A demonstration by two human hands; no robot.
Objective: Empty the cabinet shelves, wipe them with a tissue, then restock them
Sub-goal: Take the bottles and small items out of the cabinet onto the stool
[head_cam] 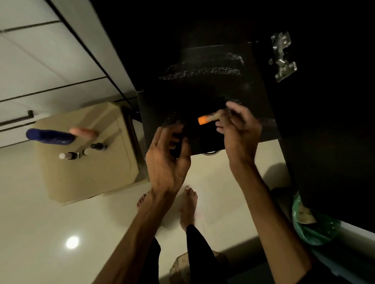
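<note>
Orange-capped tube (205, 119) pinched in right hand (238, 129) fingers; left hand (167, 157) loosely curled, holding nothing.

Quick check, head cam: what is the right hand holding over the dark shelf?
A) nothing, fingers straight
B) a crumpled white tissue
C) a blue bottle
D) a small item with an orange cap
D: the right hand pinches a small item with an orange cap above the dark shelf; the left hand beside it does not touch it.
</note>
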